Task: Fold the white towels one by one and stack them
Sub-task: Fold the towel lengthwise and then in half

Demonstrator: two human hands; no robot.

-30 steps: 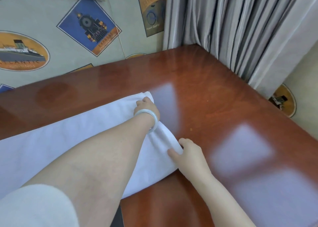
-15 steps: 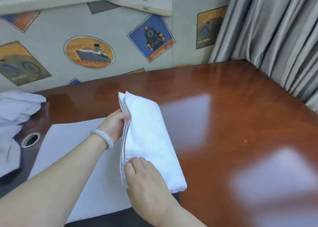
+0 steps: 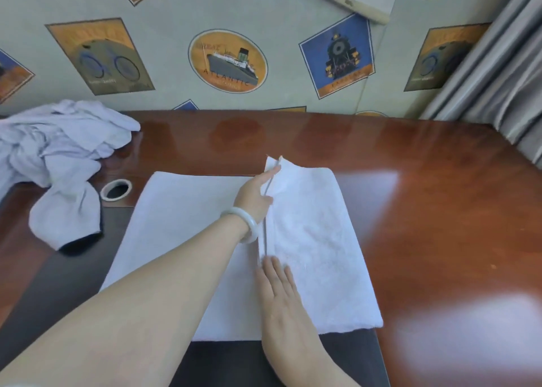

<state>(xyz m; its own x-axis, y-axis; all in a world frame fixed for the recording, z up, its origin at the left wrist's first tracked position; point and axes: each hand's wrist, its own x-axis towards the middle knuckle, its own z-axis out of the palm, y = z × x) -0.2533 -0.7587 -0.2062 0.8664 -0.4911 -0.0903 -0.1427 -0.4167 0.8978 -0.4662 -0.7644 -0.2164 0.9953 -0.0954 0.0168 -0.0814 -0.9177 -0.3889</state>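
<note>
1. Towel (image 3: 181,225): lies flat at table centre, long side running left-right. Its right part is doubled over as a flap (image 3: 316,240), w/ the fold line forming the right edge. The near edge overhangs the dark panel (image 3: 58,292) at the table front.
2. Left hand (image 3: 253,194): pinches the flap's free edge at the far corner. That corner is lifted slightly off the layer below. A pale bracelet (image 3: 249,225) sits on the wrist.
3. Right hand (image 3: 280,287): flat, fingers (image 3: 274,269) straight and together, pressing on the flap's free edge nearer the body. The hands are apart, both on the same edge.
4. Free edge: runs near-far btwn the two hands, roughly mid-towel.
5. Room, right: a broad stretch of glossy table (image 3: 425,187) w/ window glare, reaching to the curtain (image 3: 498,78) at the far right corner.
6. Room, left: a cable hole (image 3: 115,189) just beside the towel's far left corner. Beyond it sits a crumpled pile of towels (image 3: 58,146), apart from the flat one.
7. Room, far: a strip of wood btwn the towel and the wall (image 3: 176,19).
</note>
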